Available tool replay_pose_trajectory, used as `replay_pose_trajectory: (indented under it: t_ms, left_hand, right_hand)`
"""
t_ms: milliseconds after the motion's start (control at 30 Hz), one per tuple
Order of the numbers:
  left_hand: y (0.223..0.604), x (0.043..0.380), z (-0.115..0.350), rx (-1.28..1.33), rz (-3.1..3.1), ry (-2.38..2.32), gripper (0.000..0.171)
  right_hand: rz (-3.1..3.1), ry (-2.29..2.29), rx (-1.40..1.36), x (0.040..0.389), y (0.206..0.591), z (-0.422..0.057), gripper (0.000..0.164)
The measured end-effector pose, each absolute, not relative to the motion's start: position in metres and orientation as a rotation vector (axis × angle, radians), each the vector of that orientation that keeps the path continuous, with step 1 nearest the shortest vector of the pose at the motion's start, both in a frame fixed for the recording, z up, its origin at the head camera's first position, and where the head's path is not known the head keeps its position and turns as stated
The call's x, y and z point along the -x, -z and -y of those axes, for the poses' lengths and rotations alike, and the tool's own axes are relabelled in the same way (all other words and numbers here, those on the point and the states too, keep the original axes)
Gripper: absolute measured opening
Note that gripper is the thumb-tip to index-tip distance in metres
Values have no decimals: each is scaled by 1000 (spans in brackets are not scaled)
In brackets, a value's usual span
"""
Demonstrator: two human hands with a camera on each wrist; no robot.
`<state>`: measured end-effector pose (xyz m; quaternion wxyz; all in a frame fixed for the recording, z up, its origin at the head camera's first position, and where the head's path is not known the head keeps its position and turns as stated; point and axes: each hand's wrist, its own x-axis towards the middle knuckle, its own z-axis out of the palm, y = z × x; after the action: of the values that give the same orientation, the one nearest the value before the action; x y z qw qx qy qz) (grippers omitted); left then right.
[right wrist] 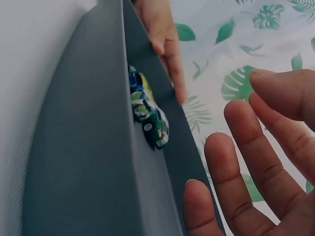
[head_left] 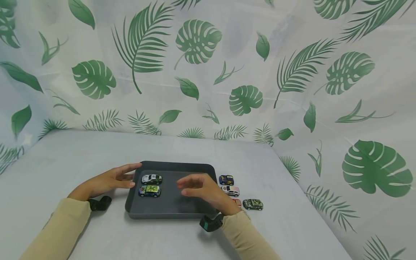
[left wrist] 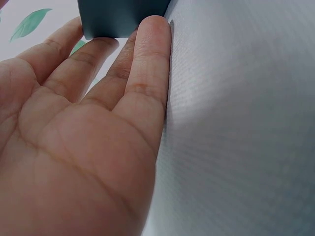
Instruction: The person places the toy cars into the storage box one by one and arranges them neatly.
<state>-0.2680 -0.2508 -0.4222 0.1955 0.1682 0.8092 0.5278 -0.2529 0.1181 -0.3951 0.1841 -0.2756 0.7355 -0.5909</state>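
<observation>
A dark grey tray lies on the white table. Inside it, at the left, a white toy car stands just behind a yellow-green and blue toy car. My left hand touches the tray's left side with its fingers, as the left wrist view also shows. Above the right part of the tray hovers my right hand, fingers loosely bent and apart, with nothing in them. Right of the tray sit a dark blue car, a white car with pink and a camouflage-patterned car.
A red toy car is partly hidden behind the right wrist. White cloth printed with green leaves hangs behind the table and along its right side. Each wrist wears a black strapped device.
</observation>
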Motion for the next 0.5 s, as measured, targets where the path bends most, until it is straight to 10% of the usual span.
replay_pose_trajectory:
  t_ms: [500]
  left_hand:
    - [424,268,252,-477,-2281,-1457,87]
  right_hand:
    - [-2105,1646,756,252,395,-144,39]
